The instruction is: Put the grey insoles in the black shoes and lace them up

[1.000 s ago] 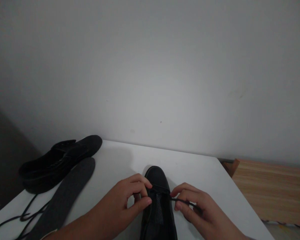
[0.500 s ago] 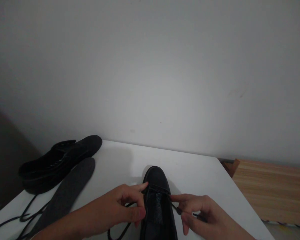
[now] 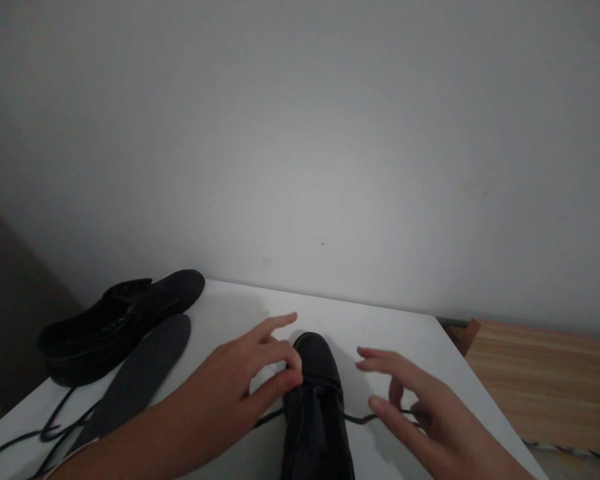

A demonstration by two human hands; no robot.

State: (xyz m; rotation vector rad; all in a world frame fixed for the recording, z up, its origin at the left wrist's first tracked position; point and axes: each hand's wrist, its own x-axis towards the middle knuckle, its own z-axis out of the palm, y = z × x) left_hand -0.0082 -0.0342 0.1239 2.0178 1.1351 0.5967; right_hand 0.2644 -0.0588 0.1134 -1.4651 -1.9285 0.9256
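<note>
A black shoe (image 3: 316, 427) stands upright on the table, toe pointing away from me, its near end cut off by the frame. My left hand (image 3: 245, 380) is over its left edge, thumb and index finger pinched together near the toe; what is between them, if anything, is hidden. A dark shoelace (image 3: 363, 420) comes out from both sides of the shoe; its left part runs beneath my left hand. On the right, my right hand (image 3: 420, 407) is apart from the shoe with thumb and fingers spread. The lace passes behind its thumb toward the curled lower fingers.
A second black shoe (image 3: 115, 320) rests at the table's left, beside a dark grey insole (image 3: 140, 380) and another loose lace (image 3: 55, 433). The white table (image 3: 405, 333) meets a pale wall (image 3: 325, 160). A wood-grain surface (image 3: 545, 380) is at the right.
Both hands have lifted off the shoe's sides. The right hand has moved right, its fingers spreading, while the left has shifted up toward the toe. The lace lies slacker on the right.
</note>
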